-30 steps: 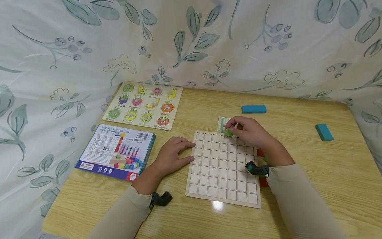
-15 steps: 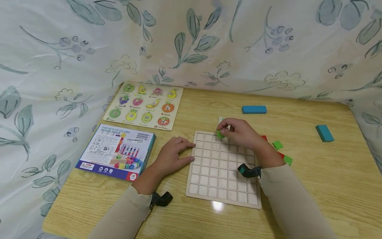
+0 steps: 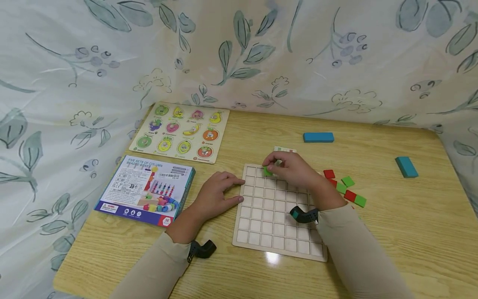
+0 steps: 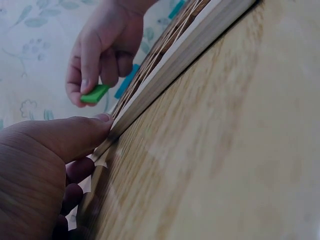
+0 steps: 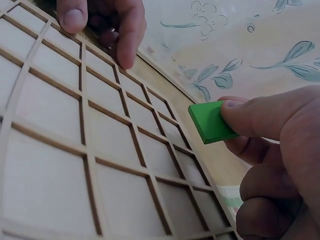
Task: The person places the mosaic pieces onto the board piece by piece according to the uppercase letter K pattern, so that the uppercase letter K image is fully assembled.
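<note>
A wooden grid board [image 3: 278, 220] of empty square cells lies on the table in front of me. My right hand [image 3: 293, 168] pinches a green square tile [image 3: 267, 171] between thumb and fingers, just above the board's far edge row; the tile [image 5: 210, 121] hangs over the cells [image 5: 125, 130]. My left hand [image 3: 218, 193] rests against the board's left edge, its fingertips [image 4: 102, 120] touching the rim [image 4: 165, 75]. From the left wrist view, the right hand holds the green tile [image 4: 95, 93] above the board.
Loose red and green tiles [image 3: 345, 189] lie right of the board. Two blue blocks [image 3: 318, 137] [image 3: 406, 166] sit farther back and right. A fruit puzzle board [image 3: 179, 132] and a toy box [image 3: 145, 190] lie to the left. A striped card [image 3: 285, 149] lies behind the board. Curtain surrounds the table.
My right hand has carried the green tile leftward along the board's far edge, uncovering the loose tiles on the right. The left hand has stayed put.
</note>
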Demonstrator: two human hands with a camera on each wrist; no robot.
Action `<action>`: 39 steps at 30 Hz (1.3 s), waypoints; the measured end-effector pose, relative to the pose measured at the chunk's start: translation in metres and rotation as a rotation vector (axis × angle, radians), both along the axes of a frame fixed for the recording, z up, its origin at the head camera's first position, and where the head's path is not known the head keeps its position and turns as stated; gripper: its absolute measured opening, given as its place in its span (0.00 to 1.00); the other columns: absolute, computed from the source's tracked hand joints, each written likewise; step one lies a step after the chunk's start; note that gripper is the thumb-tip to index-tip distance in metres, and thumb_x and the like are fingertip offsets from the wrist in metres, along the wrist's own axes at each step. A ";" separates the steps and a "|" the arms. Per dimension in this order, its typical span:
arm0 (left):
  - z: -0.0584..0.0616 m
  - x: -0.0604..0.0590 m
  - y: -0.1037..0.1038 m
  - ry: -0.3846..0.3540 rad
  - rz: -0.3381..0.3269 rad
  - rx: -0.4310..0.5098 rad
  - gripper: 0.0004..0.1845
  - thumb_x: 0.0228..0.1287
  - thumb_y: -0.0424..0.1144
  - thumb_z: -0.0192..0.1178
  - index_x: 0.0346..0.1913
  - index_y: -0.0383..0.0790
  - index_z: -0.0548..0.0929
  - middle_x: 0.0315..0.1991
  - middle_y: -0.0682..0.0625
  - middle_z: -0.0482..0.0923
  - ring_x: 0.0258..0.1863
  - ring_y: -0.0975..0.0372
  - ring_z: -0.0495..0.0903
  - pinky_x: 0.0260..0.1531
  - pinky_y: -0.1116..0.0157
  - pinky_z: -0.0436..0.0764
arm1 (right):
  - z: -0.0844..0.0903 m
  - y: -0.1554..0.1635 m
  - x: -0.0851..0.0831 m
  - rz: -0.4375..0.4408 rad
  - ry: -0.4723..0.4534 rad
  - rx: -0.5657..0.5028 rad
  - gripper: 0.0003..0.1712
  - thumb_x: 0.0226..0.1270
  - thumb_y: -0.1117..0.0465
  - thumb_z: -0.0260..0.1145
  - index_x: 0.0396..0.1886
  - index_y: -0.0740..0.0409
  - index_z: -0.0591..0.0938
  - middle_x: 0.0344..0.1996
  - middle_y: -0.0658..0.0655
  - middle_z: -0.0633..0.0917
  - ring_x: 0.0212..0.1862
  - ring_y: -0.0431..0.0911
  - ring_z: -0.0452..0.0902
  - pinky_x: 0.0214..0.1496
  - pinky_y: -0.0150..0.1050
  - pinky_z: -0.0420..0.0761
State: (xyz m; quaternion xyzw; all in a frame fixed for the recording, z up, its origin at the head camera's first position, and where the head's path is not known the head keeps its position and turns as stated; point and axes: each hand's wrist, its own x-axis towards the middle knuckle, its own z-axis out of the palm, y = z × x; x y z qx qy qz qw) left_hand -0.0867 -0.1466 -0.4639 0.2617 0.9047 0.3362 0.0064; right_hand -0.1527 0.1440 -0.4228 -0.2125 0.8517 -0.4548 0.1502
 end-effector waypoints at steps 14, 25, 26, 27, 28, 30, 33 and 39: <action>0.000 0.000 0.001 0.018 -0.010 0.000 0.23 0.65 0.47 0.78 0.62 0.49 0.89 0.55 0.53 0.83 0.54 0.58 0.78 0.54 0.54 0.79 | -0.010 -0.019 0.001 -0.037 0.037 0.046 0.06 0.80 0.62 0.66 0.48 0.51 0.89 0.42 0.49 0.88 0.39 0.48 0.77 0.44 0.45 0.77; 0.000 0.000 0.001 0.034 -0.019 0.016 0.23 0.65 0.47 0.77 0.61 0.48 0.89 0.54 0.53 0.84 0.53 0.57 0.78 0.53 0.55 0.79 | -0.009 -0.026 0.005 -0.059 0.081 0.122 0.05 0.80 0.61 0.67 0.48 0.51 0.88 0.42 0.49 0.88 0.42 0.47 0.80 0.50 0.47 0.78; 0.000 0.000 0.001 0.033 -0.019 0.016 0.23 0.65 0.47 0.77 0.61 0.48 0.89 0.54 0.53 0.84 0.53 0.57 0.78 0.53 0.54 0.79 | -0.009 -0.026 0.005 -0.057 0.088 0.126 0.05 0.79 0.61 0.68 0.49 0.51 0.88 0.42 0.49 0.88 0.43 0.47 0.80 0.51 0.48 0.79; 0.001 0.000 0.001 0.027 -0.018 0.014 0.23 0.65 0.47 0.77 0.61 0.48 0.89 0.54 0.53 0.83 0.53 0.57 0.78 0.54 0.55 0.79 | -0.010 -0.026 0.005 -0.053 0.093 0.126 0.06 0.78 0.61 0.69 0.49 0.52 0.88 0.43 0.50 0.88 0.44 0.47 0.81 0.52 0.48 0.79; 0.001 0.000 0.001 0.026 -0.018 0.011 0.23 0.65 0.47 0.77 0.61 0.48 0.89 0.54 0.53 0.83 0.53 0.57 0.78 0.54 0.55 0.79 | -0.009 -0.026 0.006 -0.051 0.097 0.127 0.06 0.77 0.62 0.70 0.49 0.52 0.88 0.45 0.51 0.88 0.45 0.48 0.82 0.53 0.49 0.79; 0.001 0.000 0.000 0.025 -0.015 0.007 0.23 0.65 0.47 0.77 0.61 0.48 0.89 0.54 0.53 0.84 0.54 0.57 0.78 0.54 0.54 0.79 | -0.009 -0.026 0.006 -0.046 0.098 0.127 0.08 0.75 0.63 0.72 0.50 0.53 0.88 0.48 0.52 0.87 0.50 0.50 0.82 0.56 0.51 0.80; 0.001 0.000 0.000 0.021 -0.011 0.001 0.23 0.65 0.47 0.77 0.62 0.48 0.89 0.54 0.53 0.83 0.54 0.57 0.78 0.54 0.54 0.79 | -0.008 -0.025 0.007 -0.043 0.090 0.138 0.11 0.71 0.64 0.75 0.51 0.53 0.88 0.52 0.54 0.86 0.56 0.52 0.82 0.62 0.54 0.79; 0.001 0.000 0.000 0.005 -0.003 -0.010 0.23 0.66 0.48 0.77 0.62 0.49 0.89 0.56 0.54 0.83 0.55 0.58 0.78 0.56 0.54 0.79 | -0.011 -0.025 0.006 -0.048 0.086 0.162 0.15 0.68 0.62 0.78 0.53 0.53 0.89 0.54 0.54 0.86 0.58 0.53 0.81 0.64 0.54 0.78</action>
